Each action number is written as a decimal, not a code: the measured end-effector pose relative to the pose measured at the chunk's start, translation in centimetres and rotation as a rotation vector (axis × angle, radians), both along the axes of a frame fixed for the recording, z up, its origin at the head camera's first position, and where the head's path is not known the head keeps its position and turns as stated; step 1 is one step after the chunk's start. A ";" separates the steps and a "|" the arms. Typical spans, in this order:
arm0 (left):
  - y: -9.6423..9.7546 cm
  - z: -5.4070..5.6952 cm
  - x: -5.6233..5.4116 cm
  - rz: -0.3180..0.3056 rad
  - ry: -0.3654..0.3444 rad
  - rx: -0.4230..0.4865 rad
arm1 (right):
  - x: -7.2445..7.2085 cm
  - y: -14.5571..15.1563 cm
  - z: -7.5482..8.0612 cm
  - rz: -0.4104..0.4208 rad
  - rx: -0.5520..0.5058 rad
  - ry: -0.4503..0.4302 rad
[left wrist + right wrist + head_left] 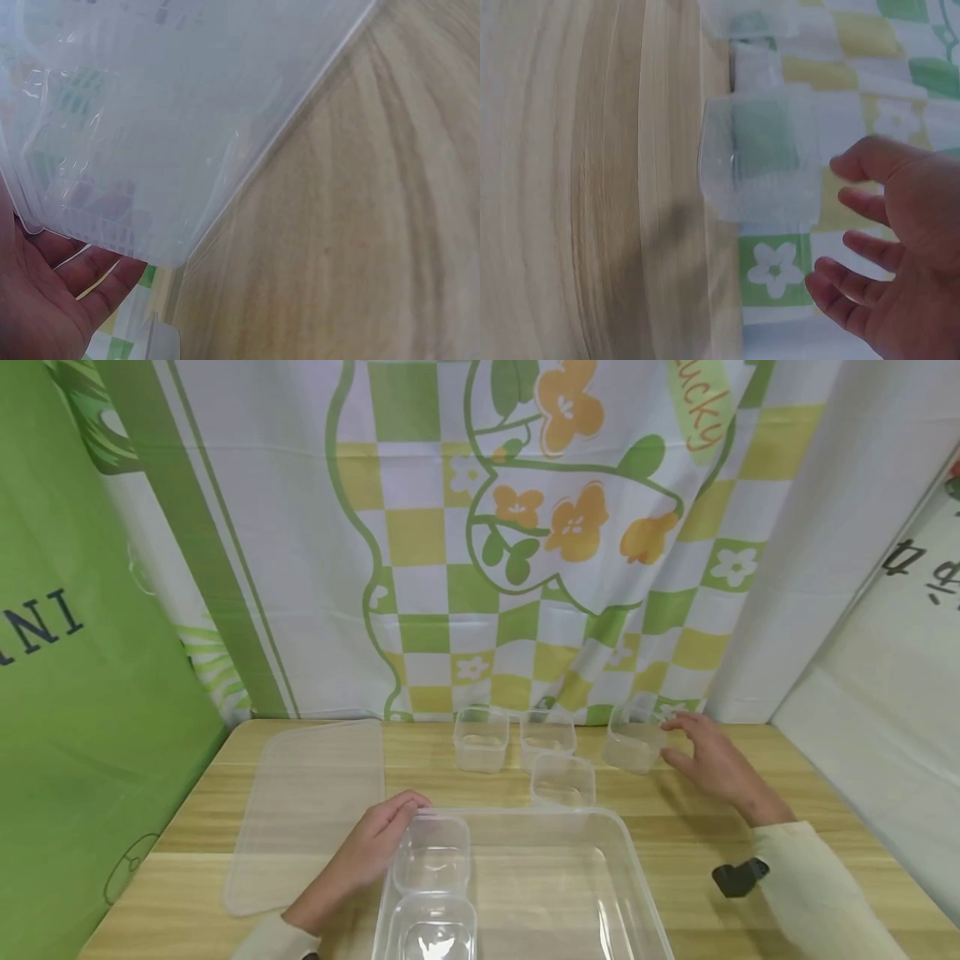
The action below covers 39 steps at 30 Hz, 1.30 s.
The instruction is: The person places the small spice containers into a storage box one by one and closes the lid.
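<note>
A large clear plastic box (637, 868) stands at the front of the table. My left hand (378, 835) grips its far left corner; in the left wrist view, fingers (97, 289) lie along the outside of the box's wall (172, 150). Inside, along the left side, sit two small clear containers, a far one (435, 856) and a near one (438, 931). At the back right, my right hand (708, 760) is beside another small clear container (633, 743). Its fingers are spread and loosely bent, and the right wrist view shows a gap between them and that container (761, 161).
More small clear containers stand at the back, one on the left (482, 743), one in the middle (547, 735) and one just behind the box (562, 781). A flat translucent lid (311, 810) lies on the table's left. A patterned curtain (420, 535) hangs along the back edge.
</note>
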State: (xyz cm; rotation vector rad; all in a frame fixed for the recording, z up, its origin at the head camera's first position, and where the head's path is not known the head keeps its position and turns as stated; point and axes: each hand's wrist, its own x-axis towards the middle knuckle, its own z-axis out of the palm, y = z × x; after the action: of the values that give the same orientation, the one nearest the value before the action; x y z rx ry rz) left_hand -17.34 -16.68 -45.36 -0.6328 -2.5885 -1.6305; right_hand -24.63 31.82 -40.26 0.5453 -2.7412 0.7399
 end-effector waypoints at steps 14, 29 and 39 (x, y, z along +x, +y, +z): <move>-0.1 0.1 -0.2 -0.014 -0.002 0.013 | -1.5 1.2 -0.7 0.081 -0.082 -0.115; 0.0 0.1 -0.2 -0.005 -0.003 -0.003 | -1.6 1.7 -1.3 0.072 -0.107 -0.178; 0.0 0.3 0.1 -0.021 -0.015 0.025 | -1.7 2.1 -2.1 0.085 -0.108 -0.148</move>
State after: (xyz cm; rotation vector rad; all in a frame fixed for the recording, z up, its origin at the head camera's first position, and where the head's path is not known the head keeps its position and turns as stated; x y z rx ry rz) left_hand -17.27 -16.70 -45.07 -0.6514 -2.5765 -1.6776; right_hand -26.36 33.93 -42.40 0.6087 -2.8051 0.9798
